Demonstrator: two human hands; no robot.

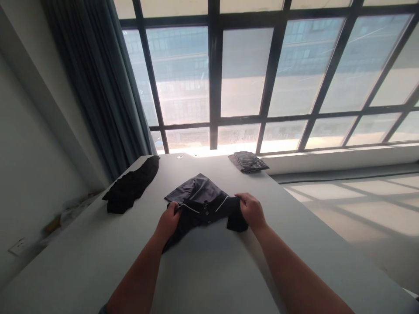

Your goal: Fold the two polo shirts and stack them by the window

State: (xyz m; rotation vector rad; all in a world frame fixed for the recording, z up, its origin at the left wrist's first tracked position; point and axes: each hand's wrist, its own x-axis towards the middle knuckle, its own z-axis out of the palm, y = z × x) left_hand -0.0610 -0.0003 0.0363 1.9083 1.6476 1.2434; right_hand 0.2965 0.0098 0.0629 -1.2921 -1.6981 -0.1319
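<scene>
A dark polo shirt (199,213), with white piping at the collar and a short row of buttons, is stretched between my two hands over the white table. My left hand (169,220) pinches the cloth at its left shoulder. At the opposite shoulder, my right hand (252,210) grips the fabric, and a dark sleeve hangs beneath it. The greyer lower part of the shirt (199,187) spreads out on the far side of the collar.
A crumpled black garment (132,185) lies at the table's (209,274) left edge. Folded striped cloth (250,161) rests near the far right corner. Beyond stand a large window (242,74) and a dark curtain (94,78); a wall socket (17,247) is at left.
</scene>
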